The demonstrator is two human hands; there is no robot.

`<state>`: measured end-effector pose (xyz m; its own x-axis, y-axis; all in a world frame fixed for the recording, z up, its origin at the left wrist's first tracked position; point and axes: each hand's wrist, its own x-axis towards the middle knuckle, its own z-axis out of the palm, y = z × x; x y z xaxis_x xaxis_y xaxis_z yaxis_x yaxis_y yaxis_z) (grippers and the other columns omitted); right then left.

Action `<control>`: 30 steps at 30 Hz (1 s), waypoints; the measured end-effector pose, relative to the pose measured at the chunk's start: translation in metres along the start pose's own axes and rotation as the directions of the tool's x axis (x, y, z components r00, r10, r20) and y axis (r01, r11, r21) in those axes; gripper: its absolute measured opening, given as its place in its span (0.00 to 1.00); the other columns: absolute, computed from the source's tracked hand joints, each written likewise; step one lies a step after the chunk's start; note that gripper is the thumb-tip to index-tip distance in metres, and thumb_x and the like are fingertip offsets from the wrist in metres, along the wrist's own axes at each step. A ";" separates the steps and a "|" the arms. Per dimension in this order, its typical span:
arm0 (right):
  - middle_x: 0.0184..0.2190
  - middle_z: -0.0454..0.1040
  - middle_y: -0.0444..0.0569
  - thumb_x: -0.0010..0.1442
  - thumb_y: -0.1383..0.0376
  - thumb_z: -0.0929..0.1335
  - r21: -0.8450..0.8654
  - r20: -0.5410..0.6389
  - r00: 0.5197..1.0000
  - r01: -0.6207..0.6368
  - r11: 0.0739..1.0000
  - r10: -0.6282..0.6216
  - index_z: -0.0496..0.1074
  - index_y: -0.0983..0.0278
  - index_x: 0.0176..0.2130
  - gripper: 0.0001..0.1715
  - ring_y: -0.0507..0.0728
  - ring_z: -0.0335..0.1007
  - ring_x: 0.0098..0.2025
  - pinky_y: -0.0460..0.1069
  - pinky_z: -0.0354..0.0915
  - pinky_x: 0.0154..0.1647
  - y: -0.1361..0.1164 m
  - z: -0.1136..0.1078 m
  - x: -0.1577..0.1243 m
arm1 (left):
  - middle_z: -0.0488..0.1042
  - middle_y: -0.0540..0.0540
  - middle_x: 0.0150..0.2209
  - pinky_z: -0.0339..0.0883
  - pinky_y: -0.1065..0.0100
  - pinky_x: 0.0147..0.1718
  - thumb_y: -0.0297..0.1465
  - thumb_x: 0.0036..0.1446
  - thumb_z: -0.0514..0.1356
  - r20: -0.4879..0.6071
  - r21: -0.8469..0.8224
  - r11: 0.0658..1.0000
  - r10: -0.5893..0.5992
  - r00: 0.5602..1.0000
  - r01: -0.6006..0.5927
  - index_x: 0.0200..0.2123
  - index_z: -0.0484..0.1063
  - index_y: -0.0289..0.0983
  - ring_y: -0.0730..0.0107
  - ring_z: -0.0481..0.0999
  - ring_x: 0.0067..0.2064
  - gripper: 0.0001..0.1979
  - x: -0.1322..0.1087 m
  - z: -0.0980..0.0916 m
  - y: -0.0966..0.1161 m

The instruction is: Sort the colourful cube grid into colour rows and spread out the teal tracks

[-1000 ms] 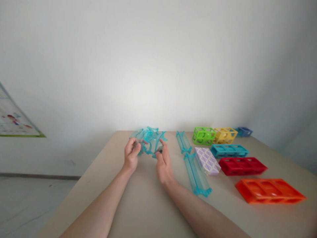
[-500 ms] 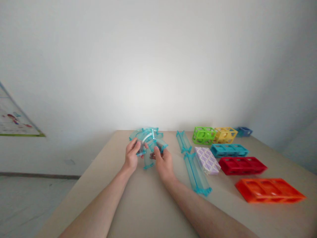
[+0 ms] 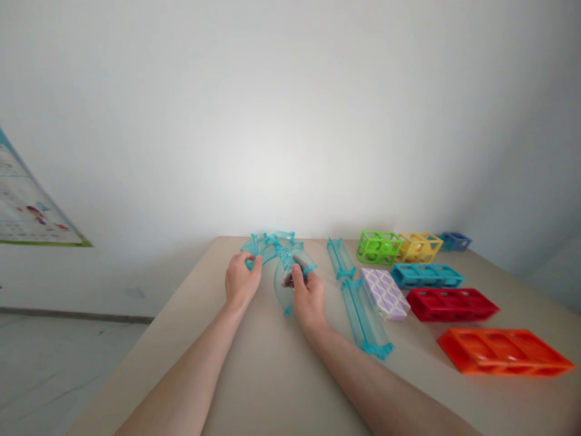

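Observation:
My right hand [image 3: 309, 297] is closed on a clear blue curved track piece [image 3: 284, 289], which bends down to the left of its fingers. To the left, my left hand [image 3: 242, 280] pinches another clear blue piece [image 3: 255, 247] that stands up above its fingertips. Just behind both hands, more clear blue curved pieces [image 3: 284, 238] lie in a loose pile on the table. The two hands are apart. Fingers partly hide the ends of both held pieces.
Two straight clear blue tracks [image 3: 365, 321] [image 3: 341, 259] lie right of my right hand. Beyond them are a purple patterned block [image 3: 385, 295] and open-frame blocks: green [image 3: 379, 247], yellow [image 3: 420, 247], teal [image 3: 426, 275], red [image 3: 452, 304], orange [image 3: 506, 352] and dark blue [image 3: 456, 241].
The pieces in my hands have come apart: my left hand has shifted slightly left with one, my right hand slightly right with the curved one. The view has turned slightly left.

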<state>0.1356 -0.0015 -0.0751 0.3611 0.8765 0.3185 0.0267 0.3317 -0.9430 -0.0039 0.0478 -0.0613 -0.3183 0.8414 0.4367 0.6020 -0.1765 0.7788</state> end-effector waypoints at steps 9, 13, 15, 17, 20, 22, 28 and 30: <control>0.29 0.73 0.46 0.63 0.56 0.62 0.012 0.014 0.994 0.110 0.994 -0.110 0.69 0.66 0.52 0.23 0.53 0.68 0.30 0.48 0.65 0.33 -0.012 0.000 -0.005 | 0.72 0.48 0.29 0.63 0.71 0.30 0.39 0.59 0.55 0.291 -0.384 0.889 0.372 0.881 -0.249 0.33 0.71 0.38 0.69 0.71 0.31 0.12 -0.022 -0.007 0.024; 0.35 0.73 0.48 0.64 0.57 0.61 -0.070 -0.003 0.982 0.188 0.980 -0.188 0.72 0.64 0.47 0.18 0.55 0.69 0.36 0.50 0.66 0.39 -0.013 -0.003 -0.006 | 0.67 0.52 0.23 0.60 0.75 0.21 0.40 0.54 0.61 0.381 -0.550 0.831 0.336 0.861 -0.081 0.26 0.63 0.38 0.74 0.68 0.25 0.14 -0.029 0.000 0.028; 0.35 0.71 0.47 0.63 0.58 0.63 -0.128 -0.004 0.969 0.246 0.961 -0.248 0.72 0.63 0.46 0.17 0.55 0.69 0.38 0.50 0.65 0.41 -0.015 -0.006 -0.007 | 0.64 0.55 0.19 0.57 0.76 0.16 0.41 0.54 0.61 0.367 -0.620 0.782 0.228 0.902 0.054 0.25 0.59 0.39 0.77 0.65 0.19 0.16 -0.027 0.002 0.027; 0.38 0.70 0.48 0.62 0.59 0.64 -0.169 0.045 0.947 0.320 0.932 -0.317 0.72 0.62 0.49 0.17 0.55 0.68 0.41 0.51 0.65 0.45 -0.019 -0.009 -0.008 | 0.61 0.57 0.16 0.54 0.76 0.12 0.42 0.54 0.60 0.346 -0.664 0.731 0.117 0.931 0.155 0.25 0.59 0.39 0.78 0.60 0.14 0.17 -0.024 0.002 0.027; 0.42 0.69 0.50 0.62 0.60 0.65 -0.168 0.152 0.907 0.415 0.894 -0.392 0.68 0.63 0.55 0.23 0.56 0.67 0.45 0.52 0.64 0.48 -0.024 -0.010 -0.013 | 0.62 0.58 0.16 0.54 0.76 0.09 0.44 0.53 0.61 0.338 -0.688 0.688 0.023 0.941 0.231 0.25 0.60 0.39 0.79 0.60 0.13 0.18 -0.020 0.002 0.026; 0.43 0.69 0.52 0.63 0.61 0.64 -0.165 0.200 0.890 0.443 0.881 -0.410 0.66 0.63 0.58 0.24 0.57 0.67 0.46 0.52 0.64 0.49 -0.026 -0.009 -0.015 | 0.62 0.58 0.16 0.55 0.76 0.09 0.44 0.53 0.61 0.347 -0.697 0.671 0.009 0.938 0.252 0.25 0.60 0.38 0.78 0.61 0.13 0.18 -0.019 0.003 0.025; 0.47 0.70 0.54 0.63 0.63 0.63 -0.178 0.271 0.873 0.459 0.870 -0.405 0.67 0.62 0.58 0.24 0.58 0.66 0.50 0.54 0.63 0.52 -0.022 -0.008 -0.015 | 0.63 0.58 0.16 0.55 0.76 0.08 0.45 0.52 0.61 0.361 -0.716 0.631 -0.031 0.932 0.299 0.25 0.63 0.37 0.78 0.62 0.12 0.18 -0.019 0.006 0.023; 0.48 0.70 0.53 0.63 0.63 0.63 -0.168 0.307 0.858 0.474 0.864 -0.411 0.67 0.61 0.58 0.24 0.59 0.65 0.51 0.55 0.62 0.54 -0.019 -0.009 -0.014 | 0.62 0.58 0.15 0.55 0.76 0.08 0.46 0.50 0.62 0.373 -0.726 0.603 -0.060 0.926 0.331 0.25 0.63 0.37 0.78 0.62 0.12 0.19 -0.018 0.005 0.025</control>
<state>0.1387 -0.0232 -0.0620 0.0126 0.7232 0.6905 0.3510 0.6435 -0.6803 0.0202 0.0304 -0.0523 -0.0578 0.9801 0.1900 -0.2744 -0.1986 0.9409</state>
